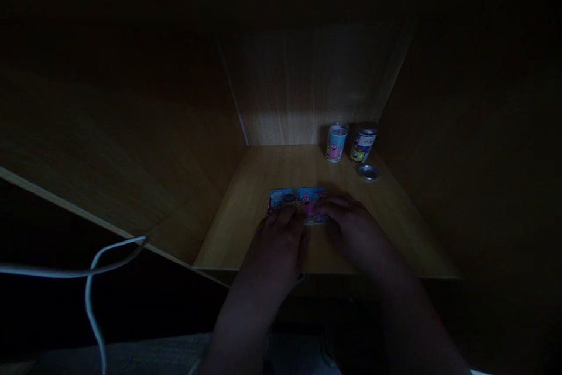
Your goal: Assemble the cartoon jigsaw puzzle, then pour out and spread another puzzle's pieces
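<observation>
A flat, colourful cartoon picture [298, 192] with a pink figure lies on the wooden shelf board, its lower part covered by my hands. My left hand [283, 234] rests on its lower left, fingers stretched forward and lying flat. From the right side, my right hand [351, 220] reaches over the picture's right end, fingers extended and touching it. Neither hand visibly grips anything. Behind the right hand stand a cartoon-printed can [336, 144] with a clear upper part and a second printed can [363, 144]. A round metal lid [368, 172] lies in front of them.
The shelf board [250, 188] is enclosed by a wooden back panel [285, 82] and dark side walls. White cables [90, 281] hang at the lower left. The surroundings are very dim, and the floor below shows faintly.
</observation>
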### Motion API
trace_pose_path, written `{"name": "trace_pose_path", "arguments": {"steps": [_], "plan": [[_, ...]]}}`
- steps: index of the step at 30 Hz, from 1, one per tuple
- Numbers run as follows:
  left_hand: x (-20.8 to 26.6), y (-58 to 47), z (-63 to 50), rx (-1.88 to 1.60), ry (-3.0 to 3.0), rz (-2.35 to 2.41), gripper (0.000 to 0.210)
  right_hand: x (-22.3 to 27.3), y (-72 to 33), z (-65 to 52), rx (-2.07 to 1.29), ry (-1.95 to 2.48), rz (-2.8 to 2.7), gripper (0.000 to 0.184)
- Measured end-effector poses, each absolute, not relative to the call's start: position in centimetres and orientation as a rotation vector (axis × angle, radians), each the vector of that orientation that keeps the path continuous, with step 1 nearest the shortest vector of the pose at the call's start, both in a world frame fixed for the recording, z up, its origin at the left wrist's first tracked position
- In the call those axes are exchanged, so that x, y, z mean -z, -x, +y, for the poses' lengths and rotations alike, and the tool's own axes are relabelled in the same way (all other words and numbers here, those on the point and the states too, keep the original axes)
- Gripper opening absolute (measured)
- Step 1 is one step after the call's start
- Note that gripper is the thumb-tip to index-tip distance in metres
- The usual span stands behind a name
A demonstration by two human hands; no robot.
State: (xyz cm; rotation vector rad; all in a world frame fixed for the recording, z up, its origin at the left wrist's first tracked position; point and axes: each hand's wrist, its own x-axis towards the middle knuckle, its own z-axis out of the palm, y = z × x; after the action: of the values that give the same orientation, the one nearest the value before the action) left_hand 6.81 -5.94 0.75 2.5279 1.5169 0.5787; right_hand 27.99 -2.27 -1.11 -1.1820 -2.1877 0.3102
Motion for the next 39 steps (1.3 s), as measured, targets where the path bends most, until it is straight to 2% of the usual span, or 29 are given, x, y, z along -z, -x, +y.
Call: {"name": "trace_pose_path", "arguments": {"steps": [8,14,21,27,32,39], "plan": [[-0.3,-5.5,-4.0,-0.511,-2.539,1.669,0.046,1.4,-28.2,-2.0,-0.232,1.277,-2.129,0.045],[-0.6,-4.9,-1.4,-0.381,-2.610,1.716,0.057,1.6,-28.4,-1.8,-0.236,1.296,-2.105,0.034],[-2.2,-6.3,3.4,-0.102,-2.616,1.723,0.057,1.7,-28.5,-1.8,-0.259,1.249,-2.088,0.034],[-3.3,-7.1,8.7,-0.024,-2.613,1.704,0.061,1.4,-28.6,-1.8,-0.267,1.261,-2.074,0.031],[-3.0,-8.3,10.7,-0.109,-2.655,1.694,0.056,1.5,-28.7,-1.7,-0.267,1.281,-2.058,0.029],[-4.4,-15.0,10.1,-0.457,-2.885,1.388,0.036,1.7,-28.9,-1.5,-0.223,1.324,-2.028,0.027]]}}
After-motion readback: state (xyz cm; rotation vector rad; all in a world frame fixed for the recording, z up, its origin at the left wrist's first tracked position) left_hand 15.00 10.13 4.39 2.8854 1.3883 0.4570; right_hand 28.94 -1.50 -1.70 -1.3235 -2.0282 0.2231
